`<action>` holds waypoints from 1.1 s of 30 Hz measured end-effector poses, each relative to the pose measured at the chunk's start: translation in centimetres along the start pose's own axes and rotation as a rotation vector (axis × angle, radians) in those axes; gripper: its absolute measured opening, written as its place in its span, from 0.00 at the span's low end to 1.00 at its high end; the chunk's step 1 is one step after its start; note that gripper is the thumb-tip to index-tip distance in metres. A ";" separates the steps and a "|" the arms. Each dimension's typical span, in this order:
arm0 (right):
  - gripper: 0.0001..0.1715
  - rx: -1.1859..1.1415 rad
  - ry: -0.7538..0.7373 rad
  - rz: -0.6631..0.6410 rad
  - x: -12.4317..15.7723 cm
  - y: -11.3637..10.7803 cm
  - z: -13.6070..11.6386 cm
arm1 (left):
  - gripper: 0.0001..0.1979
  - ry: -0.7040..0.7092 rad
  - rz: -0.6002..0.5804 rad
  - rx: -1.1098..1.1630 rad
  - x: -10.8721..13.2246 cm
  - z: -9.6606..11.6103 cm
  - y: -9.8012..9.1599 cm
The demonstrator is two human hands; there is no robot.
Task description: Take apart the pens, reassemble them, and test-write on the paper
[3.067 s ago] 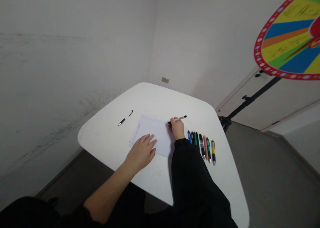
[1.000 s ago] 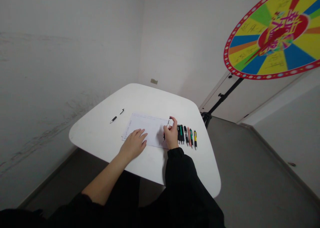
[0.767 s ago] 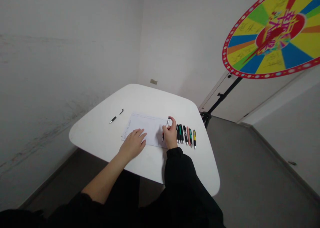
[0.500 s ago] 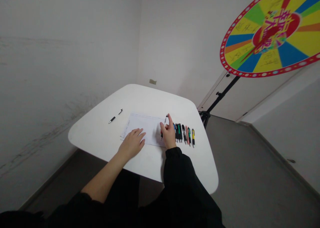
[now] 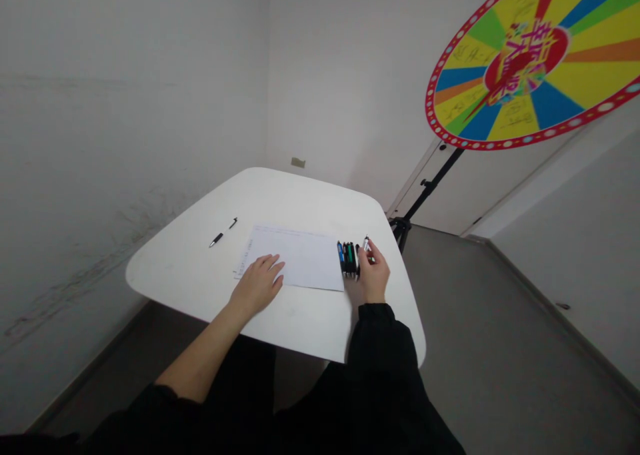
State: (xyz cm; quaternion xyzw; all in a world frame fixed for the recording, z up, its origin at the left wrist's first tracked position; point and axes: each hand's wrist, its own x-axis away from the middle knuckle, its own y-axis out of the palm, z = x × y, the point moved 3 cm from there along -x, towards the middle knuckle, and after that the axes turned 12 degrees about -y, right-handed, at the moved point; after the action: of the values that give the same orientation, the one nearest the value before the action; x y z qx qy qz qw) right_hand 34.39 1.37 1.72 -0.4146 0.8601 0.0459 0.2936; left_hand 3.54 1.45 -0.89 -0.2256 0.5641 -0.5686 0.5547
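- Where half a second ago the right hand [image 5: 374,276] stood at the right edge of the sheet of paper [image 5: 300,264], it now sits further right, over the row of pens [image 5: 349,258], and it hides the pens at the right end of that row.
- Its fingers are curled closed around the silver pen [image 5: 367,243], just as before; the pen's top end pokes out beyond the hand, above the row, and the rest of it is hidden in the grip.
- The left hand [image 5: 257,283] has not moved: it lies palm down, fingers loosely spread, on the near left corner of the sheet.
- The room is bare, with pale walls [image 5: 125,95] that meet in a corner behind the table and a grey floor [image 5: 500,348].
- The white table [image 5: 280,195] has rounded corners and stands close to the scuffed left wall.
- A bright prize wheel [image 5: 530,62], more of it in view than earlier, stands on a black stand [image 5: 425,192] beyond the table's far right corner.
- The sheet lies flat in the middle of the table, with faint writing along its left edge.
- The blue, black and green pens of the row lie side by side, just beside the sheet's right edge.
- A loose pen [image 5: 223,232] lies well apart, to the left of the sheet.
- A small wall plate [image 5: 299,162] sits low in the corner.
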 end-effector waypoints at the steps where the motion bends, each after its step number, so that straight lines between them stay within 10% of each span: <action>1: 0.35 0.062 -0.008 0.051 -0.4 -1.2 0.6 | 0.20 0.001 -0.001 -0.003 0.0 0.0 0.0; 9: 0.37 0.548 0.023 -0.024 -3.1 -7.1 5.7 | 0.20 0.003 0.008 -0.020 0.0 0.1 0.0; 33: 0.30 0.806 -0.073 -0.415 -3.8 -5.7 7.0 | 0.20 0.002 -0.005 -0.030 0.0 0.2 -0.2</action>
State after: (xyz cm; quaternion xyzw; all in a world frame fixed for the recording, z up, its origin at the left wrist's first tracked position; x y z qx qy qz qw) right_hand 43.71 2.54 -1.10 -0.4288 0.6972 -0.3379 0.4647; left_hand 3.66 1.34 -0.63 -0.2346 0.5727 -0.5615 0.5493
